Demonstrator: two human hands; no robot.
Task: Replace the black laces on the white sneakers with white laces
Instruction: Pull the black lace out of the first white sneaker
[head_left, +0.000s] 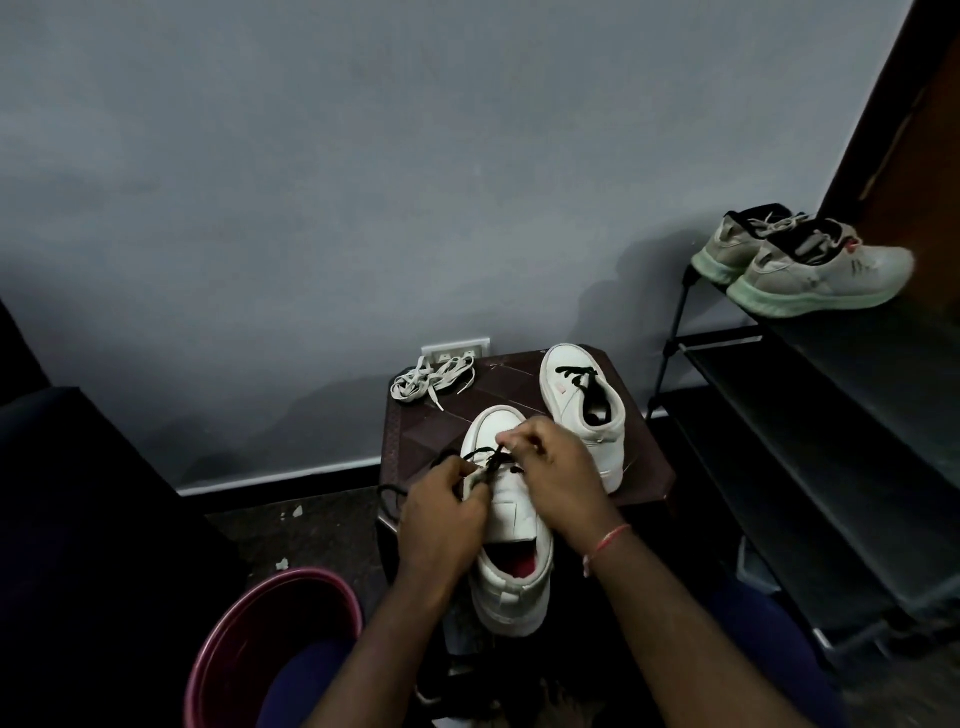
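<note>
On the dark table (644, 467), the near white sneaker (511, 525) lies toe away, the far sneaker (566, 395) beside it, black-laced. The left hand (441, 519) and right hand (558, 473) meet over the near sneaker's eyelets. White laces (431, 376) lie heaped at the far left corner. Each grip is pinched on the black lace (488, 458).

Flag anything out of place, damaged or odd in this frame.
Mostly the floor: pale chips lie scattered by the red bucket, perhaps flaked paint. The white laces sit in a tangle at the far corner of the stool, and loose black lace trails off its left edge.
</note>
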